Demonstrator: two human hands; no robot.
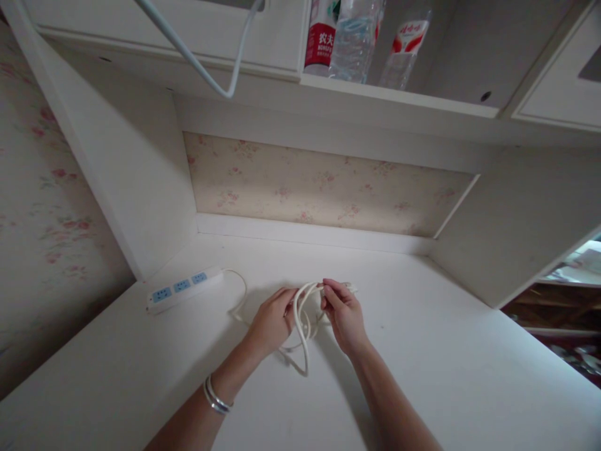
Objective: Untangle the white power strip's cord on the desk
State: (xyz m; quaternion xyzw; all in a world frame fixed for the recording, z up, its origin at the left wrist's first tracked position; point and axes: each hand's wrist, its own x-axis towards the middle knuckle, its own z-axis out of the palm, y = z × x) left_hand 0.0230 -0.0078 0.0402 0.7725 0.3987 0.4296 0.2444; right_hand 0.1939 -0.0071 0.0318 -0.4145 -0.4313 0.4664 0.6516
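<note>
A white power cord [300,341] hangs in loose loops between my two hands, just over the white desktop. My left hand [275,319] is closed around one side of the loops, its fingertips partly hidden behind the cord. Thumb and fingers of my right hand [342,310] pinch the cord at the upper right of the loops. From there the cord runs left along the desk to a white power strip [185,291] with blue sockets, which lies at the back left. Nothing is plugged into the strip's visible sockets.
White side panels [136,181] flank the desk [422,351]. Above it, a shelf [399,97] holds several plastic bottles [354,41]. A pale bent rod or cable [201,69] hangs in front of the upper left cabinet. Floral wallpaper [305,188] shows behind.
</note>
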